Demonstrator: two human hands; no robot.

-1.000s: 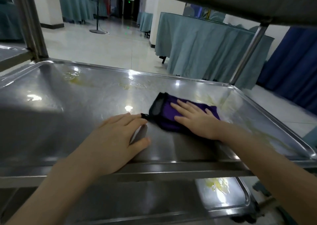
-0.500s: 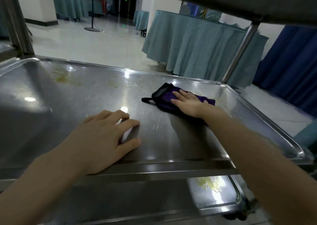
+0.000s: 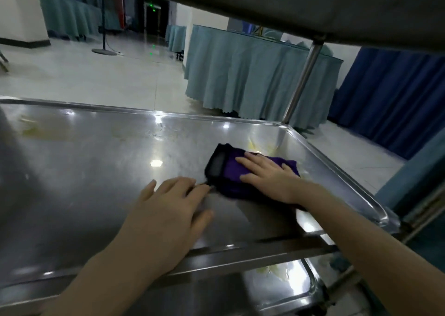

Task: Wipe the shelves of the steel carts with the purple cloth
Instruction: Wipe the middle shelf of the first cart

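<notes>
Lowest in the frame, our left hand (image 3: 168, 214) lies flat on the steel shelf (image 3: 84, 171) near its front rim, fingers straight and a little spread, bracing us. Just up and right of it, our right hand (image 3: 267, 173) presses with straight fingers on the purple cloth (image 3: 224, 169), right of centre, its long side running across the frame. The yellow smear (image 3: 261, 147) touches the cloth's upper edge, nearest the right hand; a second smear (image 3: 31, 130) lies well apart at far left

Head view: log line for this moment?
right hand: pressing purple cloth | left hand: flat on steel shelf | yellow residue: far left
</notes>
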